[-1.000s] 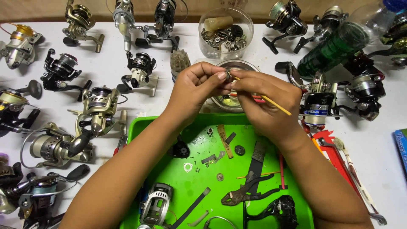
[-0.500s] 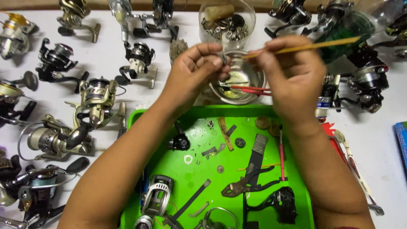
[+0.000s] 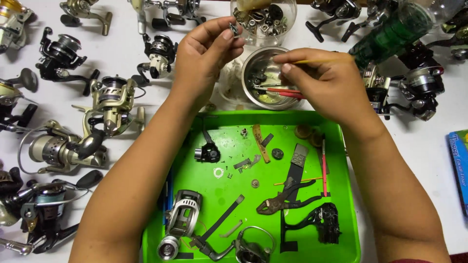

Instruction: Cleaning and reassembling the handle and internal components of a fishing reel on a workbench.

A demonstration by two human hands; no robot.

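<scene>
Since half a second ago my right hand [image 3: 327,83] has dropped from up by the jar to the steel bowl's rim, and the thin yellow stick [image 3: 321,61] it carries has swung from slanting up to lying nearly level. My left hand [image 3: 207,51] has lifted a little, up and away from the bowl.

My left hand has thumb and forefinger pinched on a small metal part [image 3: 234,29], the other fingers curled loosely beneath. My right hand has its thumb and forefinger pressed together on the stick near its left end; the stick's long axis runs left to right, its far end trailing off toward the green bottle [image 3: 390,34].

The part sits up and to the left of the stick's held end, with the two hands close but apart; my right hand is the nearer to the steel bowl [image 3: 254,63], which lies just below and between them, red-handled tools resting inside it. Beyond it stands the clear jar [image 3: 287,19] of small parts. Nearer me, the green tray [image 3: 341,141] holds pliers, washers and reel pieces, and fishing reels [image 3: 112,104] ring the white table.
</scene>
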